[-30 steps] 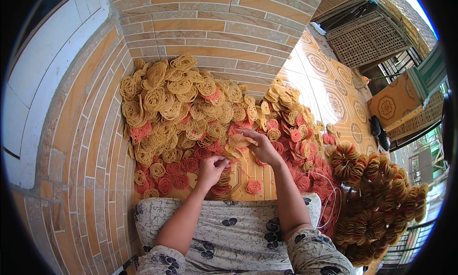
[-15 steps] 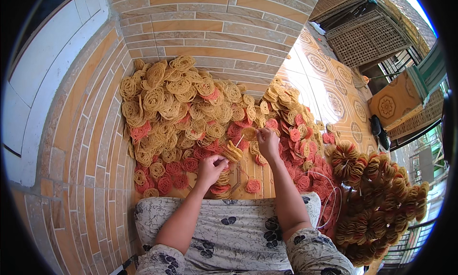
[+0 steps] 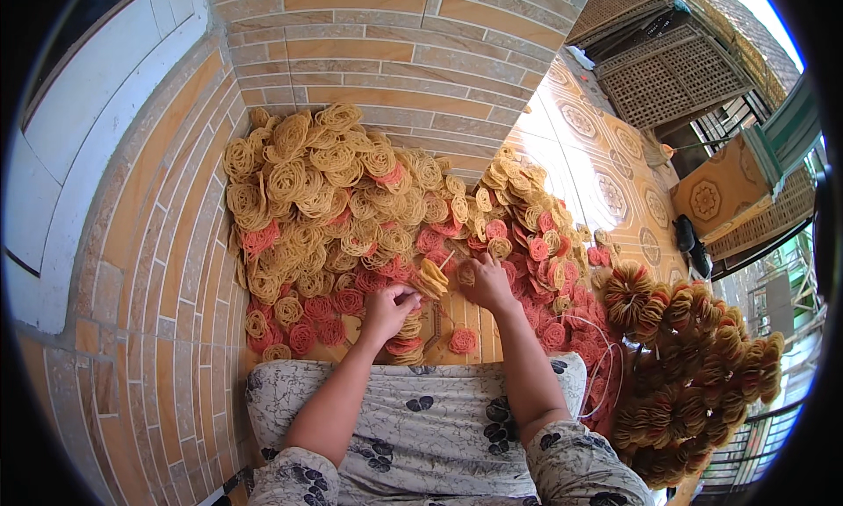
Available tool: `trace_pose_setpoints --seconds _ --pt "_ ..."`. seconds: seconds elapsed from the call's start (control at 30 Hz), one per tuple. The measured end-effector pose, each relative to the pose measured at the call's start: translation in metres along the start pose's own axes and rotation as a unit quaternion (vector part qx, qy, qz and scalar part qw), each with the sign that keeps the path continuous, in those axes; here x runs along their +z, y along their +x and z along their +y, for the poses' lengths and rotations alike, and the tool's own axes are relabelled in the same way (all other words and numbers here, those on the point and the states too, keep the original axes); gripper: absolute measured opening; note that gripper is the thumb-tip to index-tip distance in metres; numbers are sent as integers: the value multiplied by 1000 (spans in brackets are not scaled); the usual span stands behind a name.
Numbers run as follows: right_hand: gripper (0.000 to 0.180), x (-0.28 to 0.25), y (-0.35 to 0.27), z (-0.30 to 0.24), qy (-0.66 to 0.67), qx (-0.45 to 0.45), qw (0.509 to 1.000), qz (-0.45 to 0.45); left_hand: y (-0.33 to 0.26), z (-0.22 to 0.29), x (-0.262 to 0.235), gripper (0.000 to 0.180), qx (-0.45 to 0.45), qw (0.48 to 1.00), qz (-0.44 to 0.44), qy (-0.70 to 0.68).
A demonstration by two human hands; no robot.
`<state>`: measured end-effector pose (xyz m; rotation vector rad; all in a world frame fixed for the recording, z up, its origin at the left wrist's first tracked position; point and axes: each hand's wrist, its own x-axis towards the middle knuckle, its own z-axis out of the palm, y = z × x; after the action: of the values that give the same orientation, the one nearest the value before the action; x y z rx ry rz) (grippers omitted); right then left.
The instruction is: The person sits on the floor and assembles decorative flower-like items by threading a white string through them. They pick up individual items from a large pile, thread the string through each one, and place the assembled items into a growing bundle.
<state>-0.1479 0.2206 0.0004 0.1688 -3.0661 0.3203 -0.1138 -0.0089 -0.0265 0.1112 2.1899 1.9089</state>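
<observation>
Above the floor point(image 3: 650, 203), why is the left hand point(image 3: 392, 313) pinching that stick point(image 3: 447, 261) of tan discs point(image 3: 431, 279)?

Probably it's leaving the tip free. The right hand point(image 3: 489, 282) is curling at another disc point(image 3: 465, 272); gripping, I can't tell.

glossy floor tiles point(image 3: 625, 165); rough, matt stringy discs point(image 3: 286, 181)
</observation>
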Motion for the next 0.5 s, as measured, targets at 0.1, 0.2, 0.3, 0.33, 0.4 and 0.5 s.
trace_pose_setpoints --seconds 0.1,0.2,0.3,0.33,0.4,0.5 --pt "25 4 4 4 122 53 991 -11 -1 -1 -1 18 7 999 -10 31" --pt "23 -5 14 7 265 148 952 26 0 -2 -1 18 10 998 -10 54" --pt "27 -17 14 -1 477 136 868 -27 0 -2 -1 18 20 998 -5 62" --pt "28 -22 12 -5 466 127 876 -20 0 -2 0 18 12 998 -7 65" --pt "31 -32 9 -13 457 122 881 -29 -1 0 1 18 17 999 -4 46" --pt "37 -44 7 -19 358 86 927 -65 -2 1 0 18 10 999 -2 50"
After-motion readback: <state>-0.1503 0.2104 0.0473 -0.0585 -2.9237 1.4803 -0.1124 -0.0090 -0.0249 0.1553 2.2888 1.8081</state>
